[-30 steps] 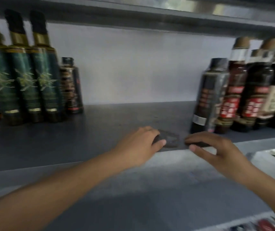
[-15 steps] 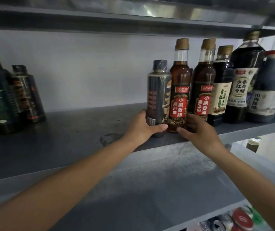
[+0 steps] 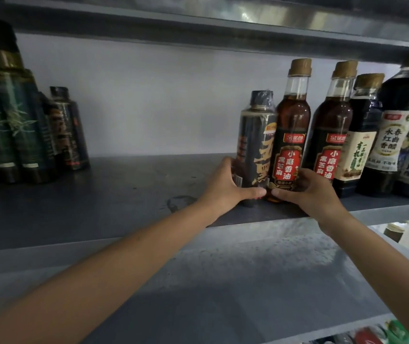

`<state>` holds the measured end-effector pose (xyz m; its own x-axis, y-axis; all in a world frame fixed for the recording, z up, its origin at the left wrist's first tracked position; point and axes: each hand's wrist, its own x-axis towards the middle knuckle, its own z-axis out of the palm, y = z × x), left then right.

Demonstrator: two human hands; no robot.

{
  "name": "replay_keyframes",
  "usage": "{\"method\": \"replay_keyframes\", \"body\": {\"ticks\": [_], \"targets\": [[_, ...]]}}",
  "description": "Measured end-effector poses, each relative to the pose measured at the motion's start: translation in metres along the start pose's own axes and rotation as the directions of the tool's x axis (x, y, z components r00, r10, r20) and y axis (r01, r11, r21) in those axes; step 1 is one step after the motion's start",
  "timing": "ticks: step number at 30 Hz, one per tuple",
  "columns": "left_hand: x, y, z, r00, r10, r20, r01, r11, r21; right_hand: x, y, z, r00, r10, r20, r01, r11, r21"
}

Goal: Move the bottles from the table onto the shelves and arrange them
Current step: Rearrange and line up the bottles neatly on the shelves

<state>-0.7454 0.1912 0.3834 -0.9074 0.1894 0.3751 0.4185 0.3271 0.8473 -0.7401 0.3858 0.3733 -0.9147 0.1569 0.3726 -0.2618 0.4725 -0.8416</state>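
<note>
A dark shrink-wrapped bottle (image 3: 255,145) with gold characters stands on the grey shelf (image 3: 124,194) at the left end of a row. My left hand (image 3: 225,187) grips its base, thumb across the front. Right beside it stands a brown sesame-oil bottle (image 3: 289,135) with a red label and tan cap. My right hand (image 3: 312,192) grips the base of that bottle. A second identical sesame-oil bottle (image 3: 331,135) stands to its right.
Further right stand dark vinegar and soy bottles (image 3: 397,135). At the shelf's left end are tall green bottles (image 3: 12,120) and a small dark bottle (image 3: 68,130). Another shelf (image 3: 223,21) hangs close overhead. Colourful items (image 3: 372,336) show below at the bottom right.
My hands went from the shelf's front edge to the bases of the two bottles. The view has moved closer to that row.
</note>
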Motion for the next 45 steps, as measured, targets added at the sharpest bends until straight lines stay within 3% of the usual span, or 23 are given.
{"method": "replay_keyframes", "body": {"ticks": [7,14,30,45], "targets": [[-0.008,-0.01,-0.027,0.999,0.024,-0.038,-0.025,0.999,-0.02,-0.005,-0.013,0.011,0.997,0.052,0.064,-0.052,0.999,0.001],[-0.032,-0.023,-0.086,0.998,0.012,-0.055,-0.013,1.0,-0.025,-0.018,-0.046,0.061,0.988,0.012,0.157,-0.018,0.999,0.034],[-0.121,-0.081,-0.312,0.991,-0.049,-0.124,0.048,0.999,-0.01,-0.061,-0.162,0.266,0.918,-0.079,0.388,0.045,0.994,0.095],[-0.168,-0.135,-0.483,0.988,-0.034,-0.149,0.046,0.996,0.074,-0.101,-0.252,0.421,0.896,-0.165,0.412,0.133,0.985,0.105]]}}
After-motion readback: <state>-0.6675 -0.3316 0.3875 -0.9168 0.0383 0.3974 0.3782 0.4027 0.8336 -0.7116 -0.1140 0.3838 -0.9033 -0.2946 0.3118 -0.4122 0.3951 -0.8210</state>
